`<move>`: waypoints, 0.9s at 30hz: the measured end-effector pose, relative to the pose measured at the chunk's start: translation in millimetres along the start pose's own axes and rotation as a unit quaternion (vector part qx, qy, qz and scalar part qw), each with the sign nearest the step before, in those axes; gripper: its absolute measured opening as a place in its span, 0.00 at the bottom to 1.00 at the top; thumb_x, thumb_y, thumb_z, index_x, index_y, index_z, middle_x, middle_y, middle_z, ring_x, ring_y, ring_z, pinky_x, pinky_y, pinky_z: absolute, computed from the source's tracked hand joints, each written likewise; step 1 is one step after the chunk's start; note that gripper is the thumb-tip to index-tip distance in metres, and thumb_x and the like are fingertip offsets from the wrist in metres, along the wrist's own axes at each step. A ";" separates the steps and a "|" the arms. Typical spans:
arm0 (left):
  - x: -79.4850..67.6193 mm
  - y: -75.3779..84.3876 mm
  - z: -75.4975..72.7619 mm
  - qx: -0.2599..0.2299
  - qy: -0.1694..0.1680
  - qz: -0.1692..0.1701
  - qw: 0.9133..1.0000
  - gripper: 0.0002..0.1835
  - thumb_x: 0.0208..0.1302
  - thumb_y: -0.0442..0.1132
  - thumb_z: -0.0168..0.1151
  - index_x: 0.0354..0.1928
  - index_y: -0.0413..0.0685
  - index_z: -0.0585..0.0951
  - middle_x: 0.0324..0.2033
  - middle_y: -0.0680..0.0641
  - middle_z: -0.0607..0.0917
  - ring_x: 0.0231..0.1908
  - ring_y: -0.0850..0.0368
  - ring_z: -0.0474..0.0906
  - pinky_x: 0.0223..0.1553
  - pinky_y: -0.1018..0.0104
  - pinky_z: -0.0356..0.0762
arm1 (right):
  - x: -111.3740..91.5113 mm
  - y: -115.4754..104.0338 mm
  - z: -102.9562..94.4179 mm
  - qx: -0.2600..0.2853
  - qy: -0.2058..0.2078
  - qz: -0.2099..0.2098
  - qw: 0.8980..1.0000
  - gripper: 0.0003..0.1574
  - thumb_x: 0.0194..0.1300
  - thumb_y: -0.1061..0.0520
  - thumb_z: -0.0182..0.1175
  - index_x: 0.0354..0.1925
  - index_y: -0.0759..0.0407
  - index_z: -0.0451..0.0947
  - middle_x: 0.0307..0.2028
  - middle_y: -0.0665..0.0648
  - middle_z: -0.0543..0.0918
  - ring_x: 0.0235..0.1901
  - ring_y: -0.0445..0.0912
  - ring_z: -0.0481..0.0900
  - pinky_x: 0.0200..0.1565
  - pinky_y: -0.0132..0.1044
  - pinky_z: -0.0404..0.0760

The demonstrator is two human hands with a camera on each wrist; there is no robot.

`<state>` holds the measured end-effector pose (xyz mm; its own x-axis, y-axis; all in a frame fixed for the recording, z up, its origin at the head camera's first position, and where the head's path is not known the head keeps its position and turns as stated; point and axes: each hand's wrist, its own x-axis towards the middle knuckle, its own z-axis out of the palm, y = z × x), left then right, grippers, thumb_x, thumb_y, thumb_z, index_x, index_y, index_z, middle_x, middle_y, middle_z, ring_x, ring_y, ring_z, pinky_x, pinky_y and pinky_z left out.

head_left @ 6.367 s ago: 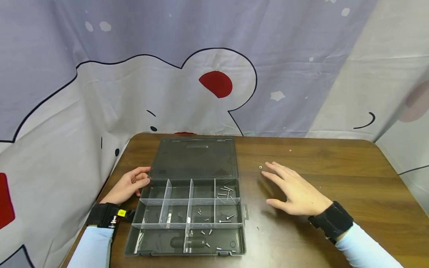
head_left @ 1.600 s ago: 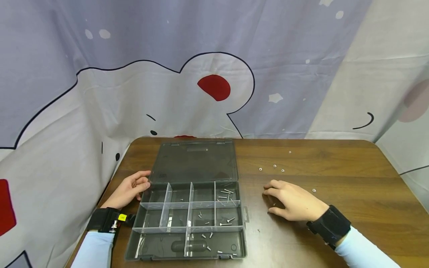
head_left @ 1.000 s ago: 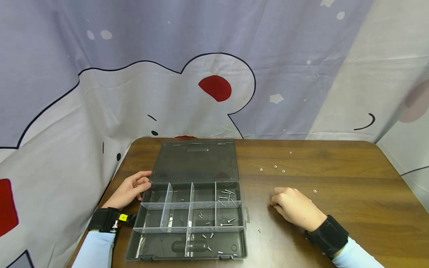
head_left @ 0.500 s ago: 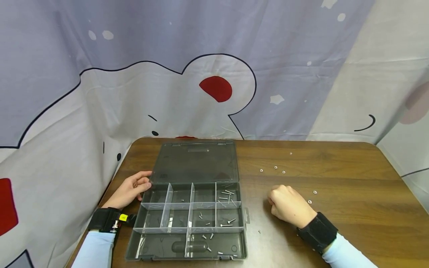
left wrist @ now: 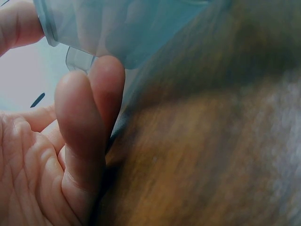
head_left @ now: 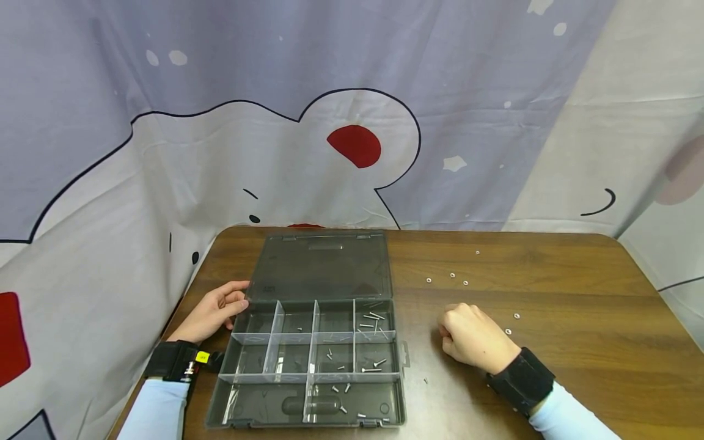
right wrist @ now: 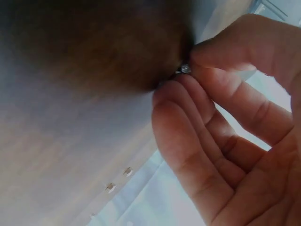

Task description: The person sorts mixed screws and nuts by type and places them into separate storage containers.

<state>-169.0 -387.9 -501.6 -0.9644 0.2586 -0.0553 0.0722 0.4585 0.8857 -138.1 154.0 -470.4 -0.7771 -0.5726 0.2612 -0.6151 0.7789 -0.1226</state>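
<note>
A translucent grey compartment box [head_left: 258, 374] lies with its lid [head_left: 324, 263] folded back flat on the table. My left hand [head_left: 211, 310] rests at its left side by the hinge, with relaxed fingertips touching the edge. In the left wrist view, fingers [left wrist: 77, 106] sit loosely against the box's plastic wall [left wrist: 136, 33]. Right of the box, my right hand [head_left: 475, 337] is low over the table, fingers curled. The right wrist view shows its thumb and index finger pinching a small silver metal piece [right wrist: 185, 68], mostly hidden, exact kind unclear.
Several screws [head_left: 376, 316] lie in the box's right-hand compartments. Small nuts [head_left: 465, 283] are scattered on the wooden table [head_left: 577, 305] behind and beside my right hand. One tiny screw [head_left: 425, 381] lies near the box latch. A patterned cloth [head_left: 247, 159] hangs behind.
My right hand's fingers have gone from spread to curled in, pinching the small silver metal piece. Nuts formerly under it now show. In the last half second almost nothing moves; the left hand stays put.
</note>
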 end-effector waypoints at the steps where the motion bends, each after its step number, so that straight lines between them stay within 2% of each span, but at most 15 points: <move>1: 0.1 -0.1 -0.1 0.000 0.000 0.001 1.000 0.31 0.77 0.40 0.59 0.75 0.33 0.65 0.43 0.44 0.83 0.28 0.61 0.77 0.28 0.65 0.82 | 0.2 -0.2 -0.5 -0.001 0.000 0.003 1.000 0.26 0.39 0.68 0.66 0.13 0.45 0.61 0.17 0.42 0.63 0.19 0.37 0.60 0.21 0.31 0.62; 7: 0.1 -0.7 -0.5 0.000 -0.001 0.003 1.000 0.31 0.78 0.40 0.59 0.75 0.32 0.64 0.43 0.45 0.83 0.28 0.61 0.77 0.28 0.65 0.82 | 5.9 -1.2 0.8 -0.003 -0.002 0.016 1.000 0.25 0.36 0.69 0.63 0.11 0.45 0.60 0.14 0.41 0.63 0.18 0.38 0.58 0.20 0.32 0.60; 12: 0.5 -0.9 -0.7 0.002 -0.001 0.003 1.000 0.31 0.78 0.41 0.59 0.75 0.32 0.64 0.42 0.45 0.83 0.28 0.61 0.78 0.28 0.65 0.82 | 11.6 -1.7 3.0 0.001 -0.019 0.031 0.999 0.24 0.34 0.70 0.61 0.11 0.45 0.60 0.14 0.41 0.62 0.18 0.38 0.59 0.19 0.32 0.59; 16: 1.4 -0.9 -0.7 0.003 -0.002 0.007 1.000 0.31 0.78 0.40 0.59 0.74 0.33 0.65 0.42 0.45 0.83 0.28 0.61 0.78 0.27 0.65 0.82 | 22.6 -6.9 -1.2 0.016 -0.009 0.024 1.000 0.23 0.33 0.70 0.60 0.13 0.45 0.60 0.16 0.42 0.61 0.19 0.39 0.59 0.20 0.32 0.59; 22: 2.1 -1.6 -1.2 -0.001 -0.003 0.005 1.000 0.30 0.77 0.41 0.59 0.74 0.34 0.65 0.43 0.44 0.82 0.28 0.61 0.77 0.28 0.65 0.82 | 58.1 -37.4 -26.2 0.056 0.028 -0.040 0.997 0.19 0.37 0.68 0.61 0.19 0.47 0.65 0.19 0.41 0.65 0.20 0.36 0.64 0.22 0.28 0.64; 27: 1.3 -1.6 -0.8 -0.004 -0.003 0.003 1.000 0.31 0.78 0.41 0.59 0.75 0.33 0.65 0.43 0.44 0.82 0.29 0.61 0.78 0.28 0.65 0.82 | 92.3 -73.2 -41.9 0.083 0.035 -0.119 0.989 0.16 0.40 0.68 0.59 0.21 0.49 0.66 0.23 0.43 0.66 0.21 0.36 0.63 0.24 0.26 0.61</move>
<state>-170.6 -389.0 -502.7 -0.9626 0.2659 -0.0521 0.0763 0.4506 0.8895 -159.2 54.8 -397.2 -0.6004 -0.7112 0.3657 -0.7973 0.5680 -0.2043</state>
